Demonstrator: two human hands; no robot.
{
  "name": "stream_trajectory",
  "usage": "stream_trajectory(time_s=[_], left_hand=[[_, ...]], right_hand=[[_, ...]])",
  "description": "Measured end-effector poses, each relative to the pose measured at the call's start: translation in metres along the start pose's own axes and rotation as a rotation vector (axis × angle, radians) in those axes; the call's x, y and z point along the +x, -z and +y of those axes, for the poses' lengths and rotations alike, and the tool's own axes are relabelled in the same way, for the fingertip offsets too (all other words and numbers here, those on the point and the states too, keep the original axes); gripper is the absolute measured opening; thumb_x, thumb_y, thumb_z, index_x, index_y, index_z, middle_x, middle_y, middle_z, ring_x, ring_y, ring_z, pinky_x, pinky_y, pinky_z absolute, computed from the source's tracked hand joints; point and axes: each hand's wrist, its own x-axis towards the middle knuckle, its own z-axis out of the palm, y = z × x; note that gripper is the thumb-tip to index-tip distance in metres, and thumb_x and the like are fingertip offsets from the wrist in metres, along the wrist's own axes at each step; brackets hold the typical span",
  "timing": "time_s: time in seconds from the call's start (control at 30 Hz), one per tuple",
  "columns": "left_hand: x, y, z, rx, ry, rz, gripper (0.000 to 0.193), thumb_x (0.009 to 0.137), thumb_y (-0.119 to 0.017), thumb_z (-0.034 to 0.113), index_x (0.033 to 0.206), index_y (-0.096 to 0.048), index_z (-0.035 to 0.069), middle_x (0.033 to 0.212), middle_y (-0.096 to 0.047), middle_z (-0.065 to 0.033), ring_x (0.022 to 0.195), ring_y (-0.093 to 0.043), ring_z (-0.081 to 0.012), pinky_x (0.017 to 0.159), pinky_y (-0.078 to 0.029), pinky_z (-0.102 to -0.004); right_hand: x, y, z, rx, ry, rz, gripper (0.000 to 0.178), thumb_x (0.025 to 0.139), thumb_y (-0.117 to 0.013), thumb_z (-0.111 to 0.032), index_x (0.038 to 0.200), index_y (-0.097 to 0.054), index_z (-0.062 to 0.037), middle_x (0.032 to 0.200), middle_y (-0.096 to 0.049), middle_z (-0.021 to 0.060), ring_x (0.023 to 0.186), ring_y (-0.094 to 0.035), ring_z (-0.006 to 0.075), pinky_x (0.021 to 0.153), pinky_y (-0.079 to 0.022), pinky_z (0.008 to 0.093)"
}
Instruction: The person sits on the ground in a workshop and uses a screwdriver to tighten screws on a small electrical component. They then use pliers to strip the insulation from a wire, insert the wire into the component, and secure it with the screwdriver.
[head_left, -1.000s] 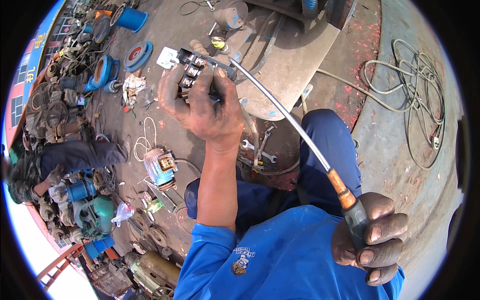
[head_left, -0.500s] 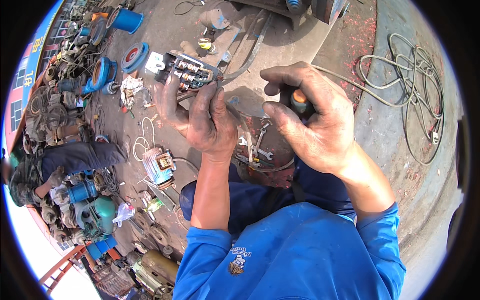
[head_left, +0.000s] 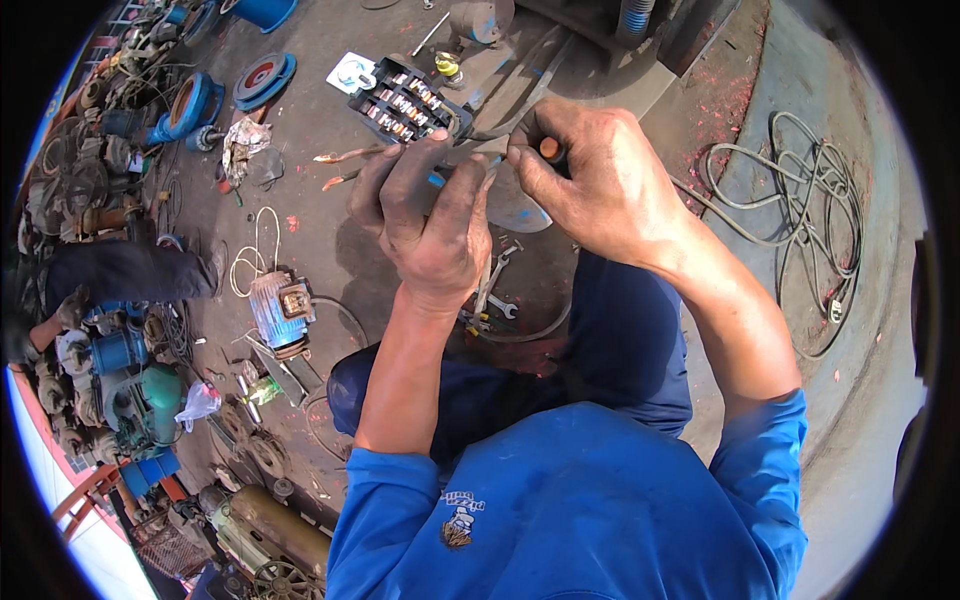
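My left hand (head_left: 430,220) has its fingers curled round a cable, which they mostly hide. Two bare copper wire ends (head_left: 338,156) stick out to the left of them, and a bit of blue shows between the fingers. Just beyond the fingertips is a black switch block (head_left: 400,105) with rows of copper contacts and a white plate (head_left: 352,73) at its far left corner. Close by on the right, my right hand (head_left: 610,185) is closed round a dark-handled tool (head_left: 549,150) with an orange end. The tool's working end is hidden.
Spanners (head_left: 503,305) lie on the ground before my knees. To the left are a small blue motor (head_left: 283,308), a blue ring-shaped part (head_left: 265,82) and heaps of machine parts. A coiled cable (head_left: 815,210) spreads at right. Another person's leg (head_left: 130,272) shows far left.
My left fingers have curled in by the switch block, and copper wire ends now show beside them. The block has turned and sits farther away. My right hand has closed and come nearer the left.
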Motion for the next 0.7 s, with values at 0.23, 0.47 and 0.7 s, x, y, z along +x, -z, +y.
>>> stream_trajectory(time_s=[0.23,0.47,0.7], left_hand=[[0.008,0.011,0.004,-0.154,0.142,-0.225,0.032,0.076,-0.084,0.009,0.106,-0.075,0.016,0.102,-0.068,0.0027,0.102,-0.055,-0.0231,0.096,-0.04,-0.0376],[0.01,0.014,-0.006,-0.244,0.104,-0.237,0.026,0.079,-0.078,0.007,0.103,-0.074,0.015,0.099,-0.067,0.0002,0.1,-0.056,-0.0254,0.095,-0.039,-0.0411],[0.011,0.017,-0.013,-0.269,0.066,-0.233,0.023,0.079,-0.077,0.009,0.101,-0.074,0.015,0.099,-0.067,-0.0001,0.101,-0.056,-0.026,0.094,-0.04,-0.0408]], right_hand=[[-0.002,0.005,-0.005,0.741,-0.64,-0.206,0.027,0.092,-0.07,-0.022,0.095,-0.071,0.0045,0.07,-0.064,0.0039,0.064,-0.061,0.0135,0.06,-0.051,0.0328],[-0.013,0.002,0.0,-0.19,0.262,0.01,0.033,0.083,-0.079,-0.011,0.115,-0.072,-0.0058,0.094,-0.068,0.0076,0.086,-0.068,0.022,0.072,-0.057,0.0368],[0.0,0.003,-0.003,-0.568,0.634,0.006,0.013,0.075,-0.072,-0.016,0.083,-0.064,-0.0091,0.074,-0.056,0.0061,0.069,-0.06,0.0279,0.055,-0.054,0.0405]])
